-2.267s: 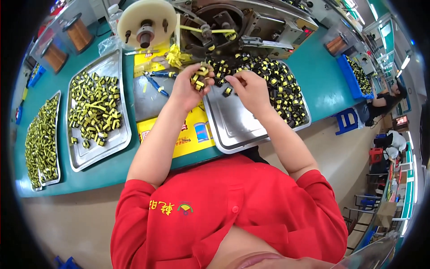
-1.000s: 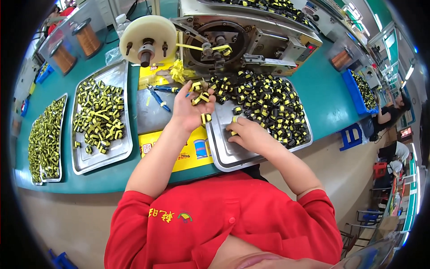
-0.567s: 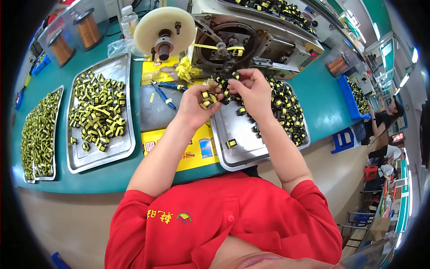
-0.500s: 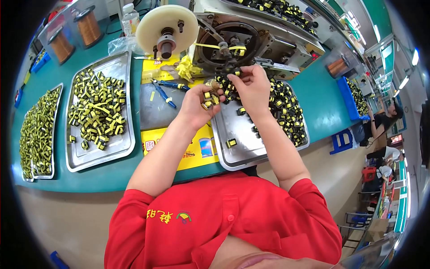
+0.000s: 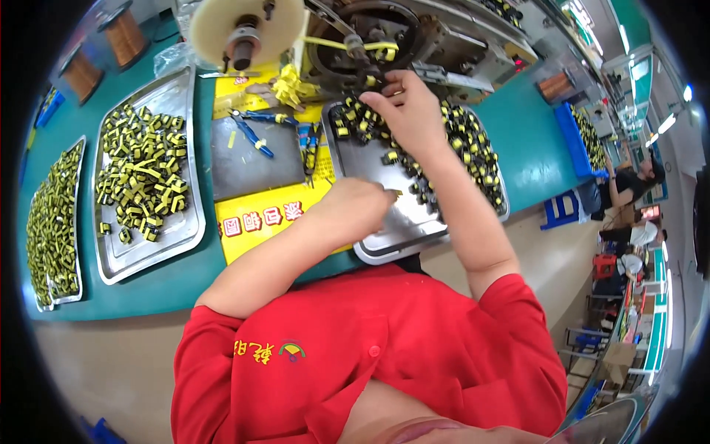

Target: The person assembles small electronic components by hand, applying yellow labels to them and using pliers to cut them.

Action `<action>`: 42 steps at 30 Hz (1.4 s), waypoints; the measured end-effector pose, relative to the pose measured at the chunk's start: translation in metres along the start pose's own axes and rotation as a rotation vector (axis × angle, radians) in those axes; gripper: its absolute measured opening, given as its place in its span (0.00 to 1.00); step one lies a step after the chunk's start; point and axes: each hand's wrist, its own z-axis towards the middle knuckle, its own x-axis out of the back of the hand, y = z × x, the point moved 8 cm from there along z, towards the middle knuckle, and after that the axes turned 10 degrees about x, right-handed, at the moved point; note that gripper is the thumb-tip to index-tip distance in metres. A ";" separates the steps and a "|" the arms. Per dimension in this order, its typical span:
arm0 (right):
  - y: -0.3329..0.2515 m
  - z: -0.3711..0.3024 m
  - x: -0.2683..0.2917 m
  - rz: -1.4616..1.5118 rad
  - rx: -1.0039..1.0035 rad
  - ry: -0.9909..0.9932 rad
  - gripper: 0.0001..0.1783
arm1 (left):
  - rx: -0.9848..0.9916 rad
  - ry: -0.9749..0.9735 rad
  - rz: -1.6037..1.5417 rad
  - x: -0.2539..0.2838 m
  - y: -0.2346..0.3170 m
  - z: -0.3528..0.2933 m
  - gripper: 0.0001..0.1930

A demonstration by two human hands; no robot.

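I sit at a long teal surface (image 5: pixel 518 140) in a workshop, with a tan floor below it and another person (image 5: pixel 629 185) seated at a blue stool (image 5: pixel 563 211) off to my right. Straight ahead stands a grey metal winding machine (image 5: pixel 414 37) with a broad cream-coloured tape reel (image 5: pixel 240 29) and a yellow strip running across it. My right hand (image 5: pixel 410 111) is stretched forward and raised over the far end of the shiny rectangular steel tray (image 5: pixel 399 229) before me, its fingers (image 5: pixel 381 92) bunched and curled down toward the machine; whether they pinch anything I cannot tell. My left hand (image 5: pixel 355 211) lies lower, at the near left edge of that tray, its fingers pressed together on a small yellow and black part (image 5: pixel 394 194) at their tips. The small black coil parts wrapped in yellow tape (image 5: pixel 473 155) lie piled along the tray's far and right side, its near half bare metal. Left of it a yellow printed sheet (image 5: pixel 266 214) carries a dull grey plate (image 5: pixel 248 159) and blue-handled pliers (image 5: pixel 251 129). Further left, two more steel trays (image 5: pixel 118 259) hold taped parts, and copper wire spools (image 5: pixel 126 33) stand at the far corner.
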 end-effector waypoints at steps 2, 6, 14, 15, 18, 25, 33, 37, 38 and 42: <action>0.004 -0.014 0.018 -0.092 0.080 -0.031 0.19 | -0.020 0.053 0.031 -0.006 0.000 -0.005 0.16; 0.023 -0.048 0.036 -0.320 0.288 -0.147 0.14 | 0.021 0.030 -0.050 0.005 -0.001 0.010 0.14; 0.002 -0.088 -0.016 -0.517 0.568 -0.346 0.13 | 0.322 -0.270 -2.042 0.000 -0.075 0.022 0.20; -0.005 -0.095 -0.010 -0.403 0.538 -0.372 0.13 | 0.338 -0.221 -2.063 0.000 -0.076 0.024 0.19; 0.007 -0.128 -0.017 -0.221 0.348 -0.572 0.13 | 0.263 -0.231 -2.166 -0.004 -0.075 0.037 0.19; -0.003 -0.121 -0.022 -0.162 0.341 -0.497 0.10 | 0.240 0.087 -2.359 0.031 -0.085 0.080 0.20; 0.019 -0.106 -0.015 -0.068 0.197 -0.581 0.14 | 0.195 -0.117 -2.149 0.027 -0.072 0.035 0.15; -0.005 -0.045 0.007 0.312 0.157 0.007 0.15 | 0.328 0.073 -2.225 0.015 -0.106 0.017 0.12; -0.007 -0.035 -0.001 0.308 0.158 0.008 0.15 | 0.324 0.070 -2.227 0.014 -0.108 0.017 0.12; -0.003 -0.011 -0.005 0.080 0.128 0.208 0.15 | 0.420 0.154 -2.211 0.012 -0.115 0.014 0.11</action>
